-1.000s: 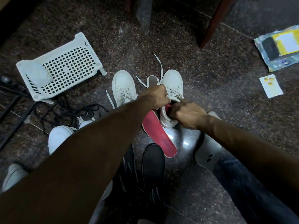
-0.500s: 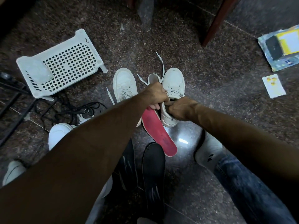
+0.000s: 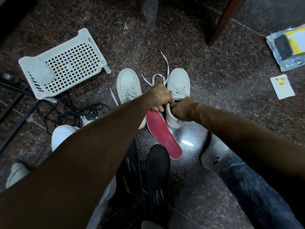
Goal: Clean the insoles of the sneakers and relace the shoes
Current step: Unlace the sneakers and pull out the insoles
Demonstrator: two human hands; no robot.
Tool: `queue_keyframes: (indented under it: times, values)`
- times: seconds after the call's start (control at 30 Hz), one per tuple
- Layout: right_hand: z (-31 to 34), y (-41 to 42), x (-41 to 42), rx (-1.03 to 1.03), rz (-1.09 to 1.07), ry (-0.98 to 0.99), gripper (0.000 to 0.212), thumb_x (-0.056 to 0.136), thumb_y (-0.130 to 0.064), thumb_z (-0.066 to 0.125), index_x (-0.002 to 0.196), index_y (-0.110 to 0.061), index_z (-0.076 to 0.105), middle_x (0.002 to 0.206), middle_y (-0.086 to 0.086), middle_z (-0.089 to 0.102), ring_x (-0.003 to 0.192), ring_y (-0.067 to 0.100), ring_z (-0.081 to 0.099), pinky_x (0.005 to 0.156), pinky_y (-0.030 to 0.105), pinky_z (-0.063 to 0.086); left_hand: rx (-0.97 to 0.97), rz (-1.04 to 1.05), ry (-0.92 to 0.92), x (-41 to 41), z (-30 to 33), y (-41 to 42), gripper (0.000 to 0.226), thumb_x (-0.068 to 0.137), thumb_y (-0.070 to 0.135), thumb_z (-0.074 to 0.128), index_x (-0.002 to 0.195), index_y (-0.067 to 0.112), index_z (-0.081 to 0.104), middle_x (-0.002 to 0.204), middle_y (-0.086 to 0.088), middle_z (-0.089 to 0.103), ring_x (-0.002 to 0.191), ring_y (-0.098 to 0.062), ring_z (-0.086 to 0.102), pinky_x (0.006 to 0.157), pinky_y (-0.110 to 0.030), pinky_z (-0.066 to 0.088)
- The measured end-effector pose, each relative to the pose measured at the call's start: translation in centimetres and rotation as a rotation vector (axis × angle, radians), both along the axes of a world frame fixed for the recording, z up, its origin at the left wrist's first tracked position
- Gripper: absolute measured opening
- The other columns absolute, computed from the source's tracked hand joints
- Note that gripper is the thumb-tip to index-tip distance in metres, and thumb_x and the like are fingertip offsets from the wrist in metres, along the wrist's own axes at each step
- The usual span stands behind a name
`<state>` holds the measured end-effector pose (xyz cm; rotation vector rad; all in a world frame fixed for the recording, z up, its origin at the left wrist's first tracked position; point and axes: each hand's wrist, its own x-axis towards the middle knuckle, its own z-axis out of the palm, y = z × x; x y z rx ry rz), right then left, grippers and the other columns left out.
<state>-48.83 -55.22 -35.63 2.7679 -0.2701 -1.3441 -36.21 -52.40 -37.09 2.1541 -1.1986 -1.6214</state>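
White sneaker [image 3: 177,90] stands on the floor [image 3: 231,76] at centre frame, laces loose. Red insole [image 3: 162,133] trails from it toward 6 o'clock. Left hand [image 3: 159,96] grips the insole's end; right hand [image 3: 183,109] clamps the collar, likely steadying the shoe.

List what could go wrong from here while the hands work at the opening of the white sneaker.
1. The left hand and right hand crowd the collar of the white sneaker; the red insole lies mostly outside and could buckle if pushed in.
2. Its loose lace trails on the floor and may slip out of its eyelets or snag.
3. The black insoles lie close by and could get knocked.
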Motion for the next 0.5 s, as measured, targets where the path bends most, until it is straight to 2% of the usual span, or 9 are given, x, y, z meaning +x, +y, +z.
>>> queue_keyframes:
  times: [0.23, 0.37, 0.5]
  values:
    - [0.1, -0.1, -0.1, -0.013, 0.033, -0.02, 0.038, 0.1, -0.015, 0.038, 0.137, -0.01, 0.045, 0.145, 0.006, 0.045, 0.128, 0.03, 0.049, 0.095, 0.043, 0.045, -0.023, 0.002, -0.023, -0.2, 0.1, 0.3, 0.016, 0.079, 0.021, 0.067, 0.089, 0.01, 0.073, 0.079, -0.013, 0.074, 0.062, -0.024, 0.072, 0.062, -0.042, 0.06]
    - [-0.3, 0.2, -1.0, -0.032, 0.009, -0.06, 0.037, 0.101, -0.014, 0.035, 0.136, -0.011, 0.046, 0.144, 0.004, 0.041, 0.121, 0.033, 0.054, 0.088, 0.045, 0.049, -0.031, -0.009, -0.036, -0.2, 0.1, 0.4, 0.016, 0.079, 0.023, 0.066, 0.087, 0.012, 0.072, 0.076, -0.014, 0.073, 0.064, -0.026, 0.073, 0.064, -0.046, 0.061]
    - [-0.9, 0.6, -1.8, -0.05, -0.025, -0.06, 0.038, 0.102, -0.023, 0.038, 0.138, -0.014, 0.042, 0.15, 0.003, 0.028, 0.117, 0.033, 0.054, 0.08, 0.043, 0.052, -0.045, -0.035, -0.065, -0.2, 0.2, 0.5, 0.017, 0.08, 0.023, 0.064, 0.088, 0.01, 0.072, 0.073, -0.017, 0.072, 0.068, -0.03, 0.073, 0.062, -0.042, 0.059]
